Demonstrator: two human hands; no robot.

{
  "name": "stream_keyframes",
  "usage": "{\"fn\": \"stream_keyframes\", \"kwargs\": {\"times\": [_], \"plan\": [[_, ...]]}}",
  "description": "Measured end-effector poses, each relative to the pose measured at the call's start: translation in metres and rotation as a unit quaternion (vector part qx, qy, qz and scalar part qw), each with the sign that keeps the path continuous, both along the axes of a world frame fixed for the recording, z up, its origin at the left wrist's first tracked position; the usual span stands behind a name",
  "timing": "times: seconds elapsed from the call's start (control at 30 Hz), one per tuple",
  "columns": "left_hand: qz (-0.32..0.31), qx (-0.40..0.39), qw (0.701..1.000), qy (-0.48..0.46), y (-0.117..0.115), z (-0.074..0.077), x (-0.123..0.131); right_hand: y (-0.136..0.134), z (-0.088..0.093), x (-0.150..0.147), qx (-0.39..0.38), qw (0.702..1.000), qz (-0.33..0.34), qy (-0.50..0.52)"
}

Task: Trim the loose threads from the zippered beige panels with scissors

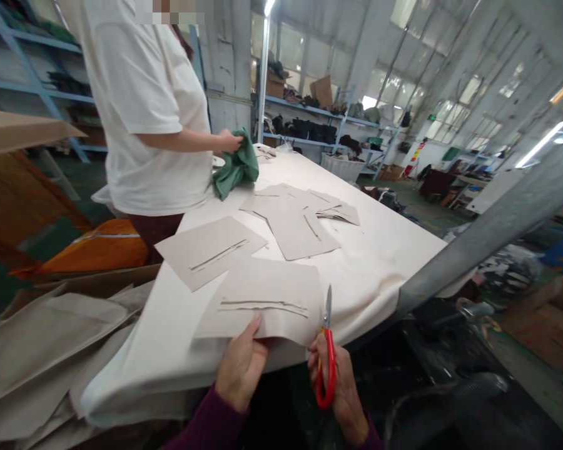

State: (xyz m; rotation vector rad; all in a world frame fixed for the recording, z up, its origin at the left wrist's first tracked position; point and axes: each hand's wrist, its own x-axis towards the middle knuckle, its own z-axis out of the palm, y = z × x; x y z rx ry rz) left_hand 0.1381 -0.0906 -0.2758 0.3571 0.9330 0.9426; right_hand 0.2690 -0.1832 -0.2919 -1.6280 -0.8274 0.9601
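Observation:
My left hand grips the near edge of a beige fabric panel, thumb on top and fingers underneath. A long narrow strip, like a slit or zip opening, crosses that panel. In my right hand is a pair of scissors with red handles, its blades pointing up and away, close beside the panel's right edge. Another panel with a similar strip lies just beyond, to the left. Farther up the table, several more beige panels overlap in a loose pile.
A co-worker in a white shirt stands at the table's left side, holding green cloth. The white-covered table meets a slanted metal post at right. Beige fabric pieces are heaped at lower left, near an orange bundle.

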Motion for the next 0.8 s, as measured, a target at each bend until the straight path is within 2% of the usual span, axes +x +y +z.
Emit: {"fn": "stream_keyframes", "kwargs": {"times": [0.1,0.2,0.23,0.3,0.4,0.47,0.57,0.67,0.73,0.8], "plan": [[0.093,0.008,0.995,-0.047,-0.03,0.002,-0.007,0.001,0.001,-0.008,0.046,0.991,-0.078,0.094],[0.134,-0.018,0.99,-0.043,-0.051,0.006,-0.015,0.01,-0.007,-0.02,0.115,0.967,-0.133,0.184],[0.141,-0.037,0.988,-0.05,-0.055,0.006,-0.016,0.012,-0.01,-0.024,0.138,0.958,-0.133,0.212],[0.136,-0.071,0.984,-0.086,-0.057,0.006,-0.014,0.015,-0.016,-0.03,0.161,0.955,-0.088,0.232],[0.093,-0.106,0.98,-0.14,-0.05,-0.003,-0.003,0.012,-0.02,-0.032,0.137,0.978,0.01,0.157],[0.072,-0.12,0.98,-0.144,-0.044,-0.01,0.005,0.007,-0.018,-0.028,0.113,0.989,0.042,0.083],[0.081,-0.109,0.982,-0.135,-0.036,-0.02,0.014,-0.003,-0.012,-0.017,0.066,0.996,0.003,-0.063],[0.095,-0.091,0.984,-0.122,-0.032,-0.025,0.019,-0.019,-0.005,-0.009,0.017,0.975,-0.064,-0.212],[0.09,-0.083,0.984,-0.128,-0.03,-0.028,0.019,-0.03,-0.001,-0.01,0.009,0.972,-0.026,-0.233],[0.055,-0.064,0.989,-0.119,-0.031,-0.03,0.016,-0.039,0.002,-0.014,0.007,0.973,0.038,-0.229]]}}
